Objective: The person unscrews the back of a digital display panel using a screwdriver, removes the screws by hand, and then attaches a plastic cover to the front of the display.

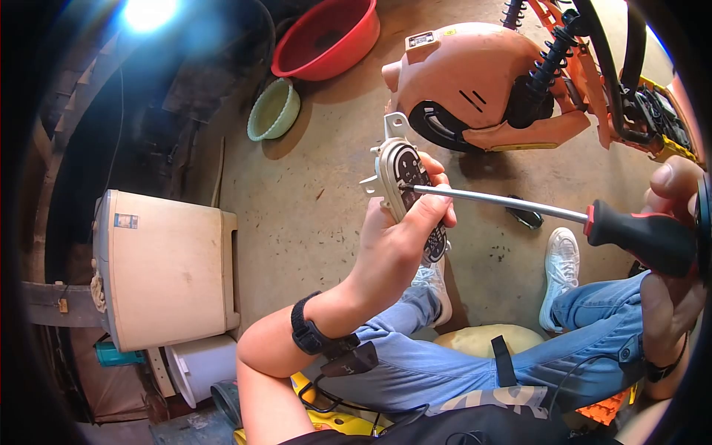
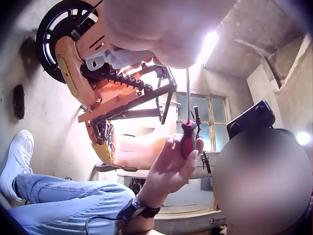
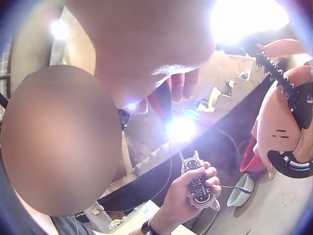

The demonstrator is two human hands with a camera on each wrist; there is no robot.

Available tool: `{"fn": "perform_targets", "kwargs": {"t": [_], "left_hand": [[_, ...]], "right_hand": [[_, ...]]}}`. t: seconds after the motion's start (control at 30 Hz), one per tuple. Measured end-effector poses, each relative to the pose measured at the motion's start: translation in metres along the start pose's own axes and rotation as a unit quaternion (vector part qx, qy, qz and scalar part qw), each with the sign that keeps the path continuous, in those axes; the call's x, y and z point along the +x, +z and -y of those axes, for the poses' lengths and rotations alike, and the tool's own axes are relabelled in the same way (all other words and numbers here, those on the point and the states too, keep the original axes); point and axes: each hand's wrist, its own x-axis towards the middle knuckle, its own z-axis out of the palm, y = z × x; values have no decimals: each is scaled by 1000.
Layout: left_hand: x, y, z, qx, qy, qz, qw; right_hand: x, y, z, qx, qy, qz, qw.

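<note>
My left hand [image 1: 404, 241] grips an oval display panel [image 1: 414, 167], with a dark printed face and a pale frame with mounting tabs. Its thumb lies over the face. The right hand [image 1: 671, 200] holds a screwdriver [image 1: 638, 236] by its black and red handle. The long metal shaft reaches left, its tip on the panel's face near the left thumb. From the right wrist, the whole panel [image 3: 199, 186] shows in the left hand, and a short dark cable with a plug [image 3: 238, 188] sticks out beside it. In the left wrist view the screwdriver's tip is hidden behind the left hand.
An orange scooter body [image 1: 475, 81] with a wheel and springs stands ahead on the concrete floor. Red [image 1: 330, 41] and pale green [image 1: 274, 110] basins lie beyond. A cream box [image 1: 167, 271] stands at left. A small dark object [image 1: 525, 215] lies near the white shoes [image 1: 564, 259].
</note>
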Motion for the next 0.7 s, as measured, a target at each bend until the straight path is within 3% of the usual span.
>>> {"fn": "perform_targets", "kwargs": {"t": [0.1, 0.17, 0.2, 0.23, 0.3, 0.33, 0.7], "left_hand": [[1, -1, 1, -3, -7, 0, 1000], [1, -1, 1, -1, -8, 0, 1000], [0, -1, 1, -5, -13, 0, 1000], [0, -1, 0, -9, -17, 0, 1000], [1, -1, 1, -11, -17, -2, 1000], [1, -1, 1, -13, -18, -5, 1000], [2, -3, -1, -60, -31, -7, 998]], "right_hand": [[-1, -1, 1, 5, -3, -17, 1000], [-5, -8, 11, 25, 90, 39, 995], [-4, 12, 16, 27, 97, -50, 994], [-6, 15, 9, 27, 96, -50, 994], [-2, 16, -6, 103, -49, -76, 990], [-8, -4, -8, 66, -12, -5, 998], [-4, -5, 8, 26, 27, -6, 999]]}}
